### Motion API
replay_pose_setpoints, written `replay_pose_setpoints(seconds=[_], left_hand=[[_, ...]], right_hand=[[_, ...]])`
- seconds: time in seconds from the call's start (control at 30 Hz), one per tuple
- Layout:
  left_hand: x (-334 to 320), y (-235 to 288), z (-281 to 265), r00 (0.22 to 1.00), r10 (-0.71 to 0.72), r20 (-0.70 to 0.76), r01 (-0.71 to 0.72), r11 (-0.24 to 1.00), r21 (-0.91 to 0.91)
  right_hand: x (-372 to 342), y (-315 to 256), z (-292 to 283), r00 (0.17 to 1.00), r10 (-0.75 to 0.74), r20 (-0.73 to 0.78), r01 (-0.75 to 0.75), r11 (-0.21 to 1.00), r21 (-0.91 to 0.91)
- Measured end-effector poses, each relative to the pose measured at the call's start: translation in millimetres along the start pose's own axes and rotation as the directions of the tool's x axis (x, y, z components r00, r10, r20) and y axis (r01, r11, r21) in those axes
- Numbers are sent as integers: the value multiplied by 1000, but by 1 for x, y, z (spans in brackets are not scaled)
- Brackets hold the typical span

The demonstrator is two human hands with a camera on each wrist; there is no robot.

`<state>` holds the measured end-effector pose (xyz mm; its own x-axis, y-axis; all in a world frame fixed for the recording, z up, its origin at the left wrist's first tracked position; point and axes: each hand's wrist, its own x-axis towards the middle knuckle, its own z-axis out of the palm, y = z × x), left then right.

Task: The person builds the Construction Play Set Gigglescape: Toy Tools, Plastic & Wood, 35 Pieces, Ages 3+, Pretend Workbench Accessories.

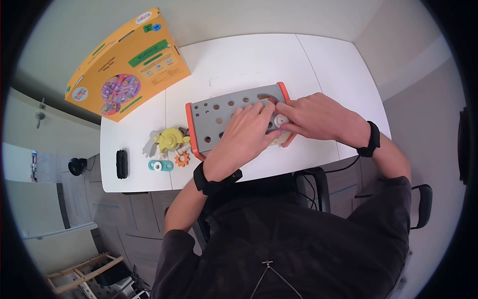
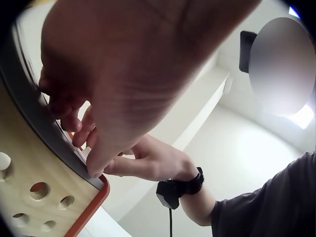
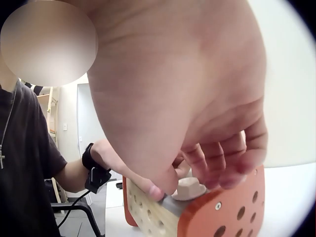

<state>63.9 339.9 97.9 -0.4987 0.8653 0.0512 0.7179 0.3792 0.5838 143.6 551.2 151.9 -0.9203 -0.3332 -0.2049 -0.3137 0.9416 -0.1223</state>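
Note:
A toy workbench with a grey perforated top (image 1: 204, 127), orange end panels (image 3: 200, 217) and pale wooden sides (image 2: 29, 163) stands before me. At its right end a cream hex-headed toy bolt (image 3: 189, 187) sits on the grey top. My right hand (image 1: 326, 118) pinches this bolt between thumb and index finger. Spread over the top, my left hand (image 1: 244, 130) rests its fingers on the grey surface, with its thumb (image 2: 96, 165) at the edge near the bolt. Part of the top is hidden beneath the left hand.
Left of the workbench lie a yellow toy piece (image 1: 171, 138), an orange gear (image 1: 182, 159) and a teal strip (image 1: 167, 165) with a white ring. A black case (image 1: 121, 164) lies farther left. A large yellow box (image 1: 132, 70) stands at the back left of the white table (image 1: 239, 57).

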Motion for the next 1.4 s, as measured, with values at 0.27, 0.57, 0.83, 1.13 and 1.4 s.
replay_pose_setpoints(seconds=[0.27, 0.57, 0.83, 1.13, 1.4], left_hand=[[-6, -11, 8, 988, 104, -113, -104, 995, 3], [-13, -16, 15, 960, 184, -211, -170, 982, 82], [-15, -18, 20, 931, 259, -257, -236, 965, 117], [-34, -22, 17, 863, 334, -379, -322, 942, 99], [-162, -80, 0, 688, -338, -642, 281, 940, -194]], right_hand=[[-2, 7, 24, 985, -85, -149, 75, 995, -69], [6, 10, 23, 998, -30, -49, 26, 996, -82], [3, 8, 33, 987, -36, -155, 34, 999, -17], [-2, -12, 43, 951, 147, -271, -157, 988, -16], [-28, -60, 45, 853, 442, -278, -350, 879, 325]])
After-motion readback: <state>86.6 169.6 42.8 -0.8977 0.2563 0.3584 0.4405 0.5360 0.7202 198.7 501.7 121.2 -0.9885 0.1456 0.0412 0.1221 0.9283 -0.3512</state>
